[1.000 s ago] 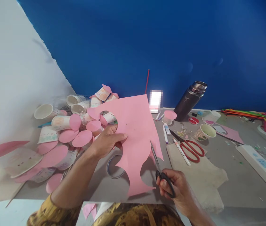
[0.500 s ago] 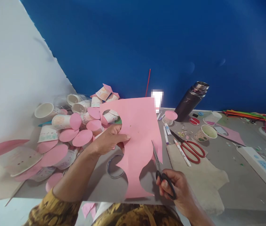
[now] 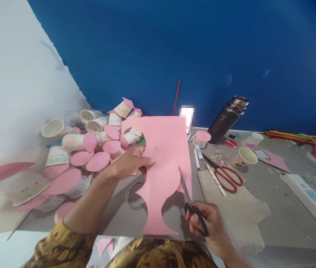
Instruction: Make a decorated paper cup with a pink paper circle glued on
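Observation:
A sheet of pink paper [image 3: 165, 145] with rounded cut-outs along its edges is held up over the table. My left hand [image 3: 132, 162] pinches its left side, thumb on the front and fingers behind. Black-handled scissors [image 3: 187, 193] are in my right hand [image 3: 206, 221], fingers through the loops. Their blades point up and away, set in a curved cut at the paper's right side. Beneath the paper, a clear ring-shaped item [image 3: 134, 195], perhaps a tape roll, lies on the grey table [image 3: 113, 219].
Paper cups [image 3: 74, 142] with pink discs are piled at left. To the right are red-handled scissors [image 3: 227, 178], markers [image 3: 216, 180], a beige cloth [image 3: 236, 212], a dark flask [image 3: 224, 121], a patterned cup [image 3: 244, 157], a power strip [image 3: 308, 197] and coloured sticks [image 3: 300, 137].
The paper's lower part has swung slightly left. The scissors have shifted a little within the cut, and both hands keep their grips.

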A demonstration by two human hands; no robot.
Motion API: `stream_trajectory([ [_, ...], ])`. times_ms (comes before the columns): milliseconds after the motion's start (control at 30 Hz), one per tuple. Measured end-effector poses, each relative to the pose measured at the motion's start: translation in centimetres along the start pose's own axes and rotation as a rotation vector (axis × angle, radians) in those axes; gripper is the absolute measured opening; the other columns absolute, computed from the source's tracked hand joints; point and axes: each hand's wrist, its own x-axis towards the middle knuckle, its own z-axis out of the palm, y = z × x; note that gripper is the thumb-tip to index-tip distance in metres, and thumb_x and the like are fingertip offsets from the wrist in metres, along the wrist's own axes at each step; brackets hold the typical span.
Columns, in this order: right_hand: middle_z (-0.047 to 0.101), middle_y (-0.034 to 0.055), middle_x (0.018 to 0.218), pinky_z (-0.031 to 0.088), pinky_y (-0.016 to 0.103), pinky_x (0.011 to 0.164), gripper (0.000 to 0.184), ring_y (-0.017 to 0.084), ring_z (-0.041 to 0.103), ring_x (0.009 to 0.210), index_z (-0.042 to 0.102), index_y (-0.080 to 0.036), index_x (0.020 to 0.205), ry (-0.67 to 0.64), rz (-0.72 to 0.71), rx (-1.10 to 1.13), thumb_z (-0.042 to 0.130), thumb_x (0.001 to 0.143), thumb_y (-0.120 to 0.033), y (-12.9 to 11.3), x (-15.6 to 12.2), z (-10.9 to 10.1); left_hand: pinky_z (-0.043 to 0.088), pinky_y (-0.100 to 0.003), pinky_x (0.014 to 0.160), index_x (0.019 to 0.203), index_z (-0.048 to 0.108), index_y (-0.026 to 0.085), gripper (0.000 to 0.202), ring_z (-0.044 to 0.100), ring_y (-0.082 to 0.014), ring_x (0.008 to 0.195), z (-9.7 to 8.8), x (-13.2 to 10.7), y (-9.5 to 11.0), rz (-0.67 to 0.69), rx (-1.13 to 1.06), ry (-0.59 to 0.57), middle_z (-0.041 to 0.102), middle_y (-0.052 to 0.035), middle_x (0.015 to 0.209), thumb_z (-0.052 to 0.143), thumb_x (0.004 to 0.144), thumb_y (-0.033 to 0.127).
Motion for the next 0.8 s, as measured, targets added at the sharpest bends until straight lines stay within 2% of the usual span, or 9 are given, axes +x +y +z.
stream_trajectory([
  [233, 0.055, 0.0002, 0.051, 0.026, 0.020, 0.046, 0.064, 0.006, 0.037, 0.047, 0.065, -0.014, 0.067, -0.039, -0.006, -0.010, 0.078, 0.067, -0.076, 1.3, 0.2, -0.7, 0.044, -0.023, 0.049, 0.078, 0.064, 0.015, 0.014, 0.066, -0.0156, 0.060, -0.3, 0.2, 0.5, 0.003, 0.018, -0.097, 0.070, -0.0018, 0.068, 0.072, 0.078, 0.026],
  [333, 0.055, 0.0007, 0.051, 0.029, 0.021, 0.046, 0.063, 0.007, 0.038, 0.047, 0.066, -0.014, 0.068, -0.081, -0.021, -0.020, 0.078, 0.069, -0.076, 1.8, 0.3, -1.1, 0.050, -0.025, 0.055, 0.079, 0.063, 0.016, 0.012, 0.066, -0.0155, 0.064, -0.3, 0.4, 0.7, 0.027, 0.031, -0.146, 0.069, 0.0002, 0.069, 0.071, 0.078, 0.026],
  [433, 0.056, 0.0009, 0.053, 0.033, 0.021, 0.047, 0.061, 0.008, 0.040, 0.048, 0.067, -0.014, 0.071, -0.102, -0.016, -0.016, 0.079, 0.069, -0.073, 2.0, 0.3, -1.4, 0.053, -0.028, 0.061, 0.077, 0.060, 0.018, 0.017, 0.066, -0.0166, 0.065, -0.4, 0.6, 0.8, 0.018, 0.082, -0.135, 0.066, 0.0016, 0.067, 0.073, 0.075, 0.028],
  [633, 0.057, 0.0010, 0.054, 0.036, 0.021, 0.049, 0.060, 0.008, 0.042, 0.048, 0.068, -0.014, 0.071, -0.111, -0.012, -0.032, 0.078, 0.071, -0.073, 1.7, 0.4, -1.5, 0.050, -0.025, 0.054, 0.068, 0.046, 0.021, 0.032, 0.063, -0.0142, 0.057, -0.5, 0.9, 0.6, 0.025, 0.113, -0.140, 0.060, 0.0054, 0.058, 0.076, 0.074, 0.029],
  [800, 0.057, 0.0010, 0.053, 0.036, 0.021, 0.049, 0.062, 0.007, 0.041, 0.048, 0.067, -0.014, 0.070, -0.112, -0.005, -0.034, 0.077, 0.071, -0.074, 1.9, 0.4, -1.5, 0.052, -0.026, 0.055, 0.073, 0.054, 0.019, 0.022, 0.065, -0.0153, 0.060, -0.4, 0.9, 0.7, 0.015, 0.063, -0.203, 0.065, 0.0031, 0.063, 0.074, 0.075, 0.028],
])
